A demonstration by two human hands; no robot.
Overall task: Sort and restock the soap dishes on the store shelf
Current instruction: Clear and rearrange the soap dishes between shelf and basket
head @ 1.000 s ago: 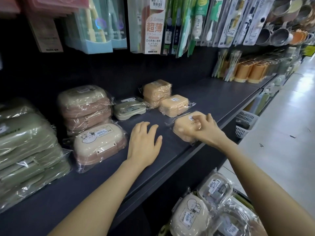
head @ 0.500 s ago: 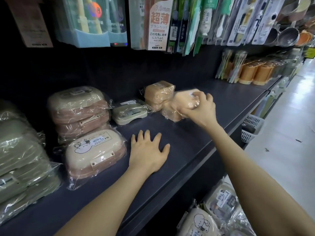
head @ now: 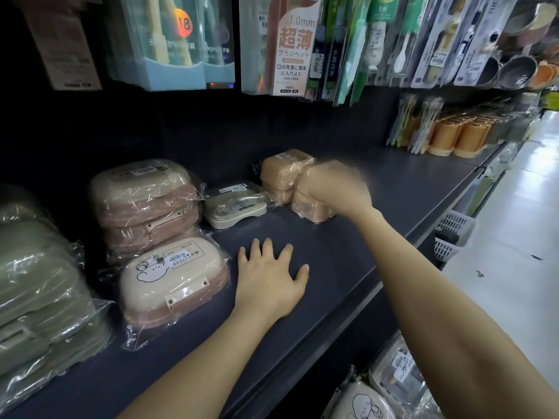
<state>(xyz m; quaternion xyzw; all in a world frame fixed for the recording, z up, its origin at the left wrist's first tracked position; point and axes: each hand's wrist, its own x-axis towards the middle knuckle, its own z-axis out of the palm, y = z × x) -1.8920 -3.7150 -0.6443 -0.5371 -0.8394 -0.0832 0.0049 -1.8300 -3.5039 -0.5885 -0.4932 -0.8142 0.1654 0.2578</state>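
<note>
**Tan dish going onto the tan group, back of shelf, mid-length**

Layout on the shelf [head: 348, 267], largest first:
- green dishes [head: 39, 282]: big pile at the left end
- pink-and-cream stack [head: 145, 201]: against the back
- bear-print dish [head: 172, 282]: alone in front of that stack, near the front edge
- tan stack [head: 281, 173]: at the back
- cream dish [head: 234, 207]: a single one between the pink and tan groups

Right hand [head: 335, 189] is curled round a tan dish [head: 302, 189] on top of another tan one, touching the tan stack (motion blur, so I can't tell if it is fully seated). Left hand [head: 269, 282] lies flat on bare shelf just right of the bear-print dish, fingers spread, holding nothing.

Step, as I read it: sorting by colour, with the tan dish being placed. Next move would be to let go and square the pile against the tan stack. The film wrap looks slippery, so release gently. More wrapped stock [head: 363, 400] sits below the shelf, bottom right, probably the refill.

Writing:
- hanging pack [head: 295, 46] reads "3.0mm" and "超薄"
- orange sticker [head: 183, 24] reads "18"
- the bear-print lid carries a barcode label, text too small to read
</note>
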